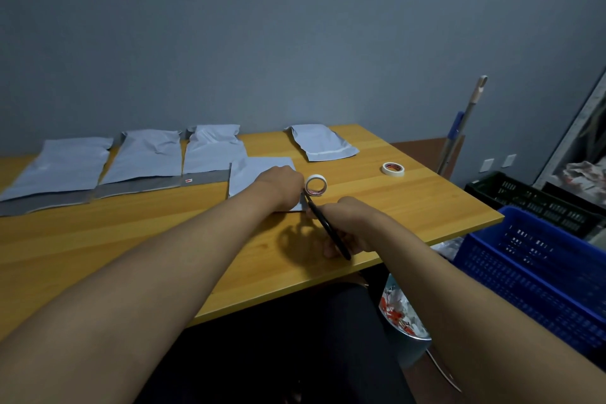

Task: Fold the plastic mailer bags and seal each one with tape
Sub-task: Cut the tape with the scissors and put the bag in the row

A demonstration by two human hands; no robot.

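My left hand (pixel 282 182) presses down on a folded white mailer bag (pixel 259 179), its fingers curled at the bag's right edge, and it seems to hold the roll of white tape (pixel 315 185) standing on edge just beyond the knuckles, though the grip itself is hidden; my right hand (pixel 352 226) grips black scissors (pixel 328 226), whose blades point up toward the tape and the bag's near corner; the bag is pale and smooth, creased flat, with a short strip of tape running off its corner to the roll. Left of my left hand three more mailer bags (pixel 141 157) lie side by side with their grey flaps open; beyond my hands a sealed mailer bag (pixel 323 143) lies alone; to the right of my right hand a second tape roll (pixel 393 169) lies flat. All this rests on a yellow wooden table (pixel 131 239) against a grey wall (pixel 262 26); right of my right arm stand a blue plastic crate (pixel 537 272) and a black crate (pixel 524 197); a mop handle (pixel 465 121) leans in the corner.
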